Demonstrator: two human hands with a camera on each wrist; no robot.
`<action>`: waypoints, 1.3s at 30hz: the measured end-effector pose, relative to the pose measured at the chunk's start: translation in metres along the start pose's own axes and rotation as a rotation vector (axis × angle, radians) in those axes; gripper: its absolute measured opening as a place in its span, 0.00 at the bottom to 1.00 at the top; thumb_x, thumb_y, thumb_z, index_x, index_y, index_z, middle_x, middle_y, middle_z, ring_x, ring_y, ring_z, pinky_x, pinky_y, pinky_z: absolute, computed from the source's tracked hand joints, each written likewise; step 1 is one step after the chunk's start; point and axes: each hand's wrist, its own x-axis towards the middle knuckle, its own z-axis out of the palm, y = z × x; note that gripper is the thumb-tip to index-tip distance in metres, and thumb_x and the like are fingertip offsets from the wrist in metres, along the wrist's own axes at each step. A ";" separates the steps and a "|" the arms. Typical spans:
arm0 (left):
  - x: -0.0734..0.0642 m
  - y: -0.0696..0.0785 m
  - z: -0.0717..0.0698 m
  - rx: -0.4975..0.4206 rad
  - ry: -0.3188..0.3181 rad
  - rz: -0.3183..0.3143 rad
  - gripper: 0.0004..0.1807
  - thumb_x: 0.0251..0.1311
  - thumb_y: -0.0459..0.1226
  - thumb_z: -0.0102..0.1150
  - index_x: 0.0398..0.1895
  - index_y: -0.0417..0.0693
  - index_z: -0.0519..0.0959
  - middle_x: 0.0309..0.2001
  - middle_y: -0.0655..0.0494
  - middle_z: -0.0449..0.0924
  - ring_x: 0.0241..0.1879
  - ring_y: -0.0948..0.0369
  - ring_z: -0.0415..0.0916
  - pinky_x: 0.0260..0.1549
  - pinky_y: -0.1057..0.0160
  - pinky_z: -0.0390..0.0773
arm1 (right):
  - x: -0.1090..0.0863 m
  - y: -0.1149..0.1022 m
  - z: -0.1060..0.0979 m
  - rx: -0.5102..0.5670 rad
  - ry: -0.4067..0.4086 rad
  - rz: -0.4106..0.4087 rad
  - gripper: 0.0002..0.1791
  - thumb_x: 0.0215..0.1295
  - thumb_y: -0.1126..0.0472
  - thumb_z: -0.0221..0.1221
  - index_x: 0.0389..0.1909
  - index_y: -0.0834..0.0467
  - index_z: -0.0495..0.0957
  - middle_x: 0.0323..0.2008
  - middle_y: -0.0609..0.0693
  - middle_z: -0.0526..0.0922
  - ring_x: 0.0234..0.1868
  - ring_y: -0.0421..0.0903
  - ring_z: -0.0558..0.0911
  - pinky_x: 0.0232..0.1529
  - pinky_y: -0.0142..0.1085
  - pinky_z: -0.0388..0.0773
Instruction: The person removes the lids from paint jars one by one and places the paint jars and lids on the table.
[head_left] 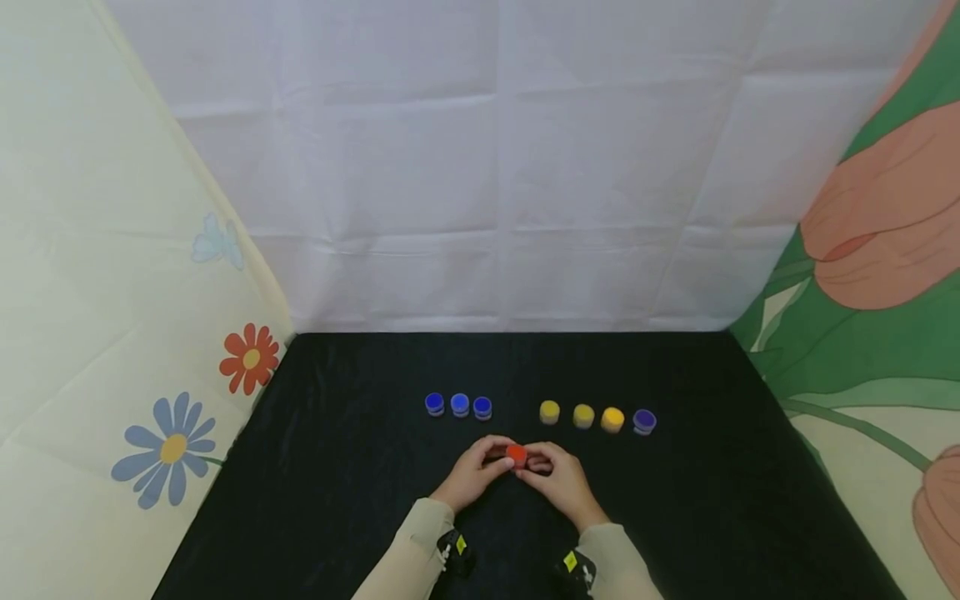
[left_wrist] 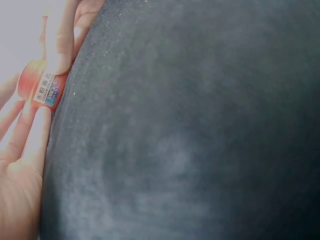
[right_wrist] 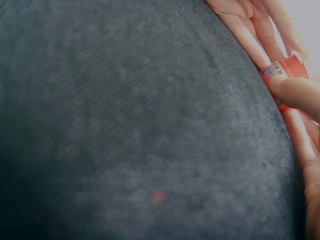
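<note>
**Centrally held: red pot between both hands, lid side up**

Broadly, the table (head_left: 337,500), draped in black cloth, carried two rows well beyond the hands: three blue pots (head_left: 459,406) to the left, three yellow pots (head_left: 582,415) and one dark blue pot (head_left: 644,421) to the right. Left hand (head_left: 472,475) and right hand (head_left: 562,482) met at the middle, just above the cloth. Each grip was curled in, fingertips pinching the red pot (head_left: 516,455) from opposite sides; neither hand was nearer than the other. Pot was short and round, its axis roughly upright in the head view, red top facing the camera. Left wrist view showed a printed label (left_wrist: 45,89) on the side wall, under a fingertip.
</note>
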 end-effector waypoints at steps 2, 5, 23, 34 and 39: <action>0.003 -0.011 0.000 -0.045 0.002 0.001 0.17 0.73 0.38 0.58 0.62 0.46 0.76 0.57 0.51 0.80 0.57 0.54 0.78 0.56 0.58 0.76 | 0.000 0.001 0.001 0.002 0.000 -0.003 0.16 0.52 0.71 0.75 0.43 0.62 0.84 0.37 0.51 0.84 0.37 0.44 0.85 0.42 0.31 0.83; 0.005 -0.018 -0.002 -0.130 0.029 0.025 0.19 0.73 0.37 0.58 0.63 0.42 0.74 0.58 0.45 0.79 0.58 0.52 0.78 0.55 0.63 0.77 | 0.001 0.002 0.002 0.009 0.005 -0.014 0.16 0.51 0.71 0.75 0.42 0.62 0.84 0.37 0.51 0.84 0.36 0.43 0.85 0.42 0.30 0.82; 0.012 0.009 -0.008 0.213 -0.041 0.255 0.09 0.65 0.32 0.66 0.48 0.41 0.85 0.53 0.49 0.81 0.53 0.56 0.79 0.56 0.61 0.78 | 0.001 0.002 -0.002 0.017 -0.017 -0.057 0.16 0.53 0.73 0.74 0.43 0.64 0.84 0.38 0.52 0.83 0.37 0.42 0.85 0.42 0.30 0.83; 0.012 0.010 -0.006 0.263 -0.027 0.277 0.05 0.64 0.29 0.66 0.41 0.42 0.84 0.49 0.50 0.82 0.48 0.59 0.80 0.53 0.63 0.80 | 0.001 0.004 -0.001 0.016 -0.011 -0.071 0.16 0.53 0.72 0.74 0.43 0.64 0.84 0.38 0.52 0.83 0.36 0.41 0.85 0.42 0.30 0.83; 0.012 0.009 -0.006 0.232 -0.008 0.267 0.04 0.63 0.29 0.67 0.39 0.43 0.83 0.49 0.49 0.82 0.46 0.59 0.81 0.51 0.64 0.81 | 0.001 0.003 -0.001 0.026 -0.018 -0.054 0.16 0.54 0.71 0.74 0.43 0.64 0.84 0.38 0.51 0.83 0.37 0.42 0.85 0.43 0.30 0.82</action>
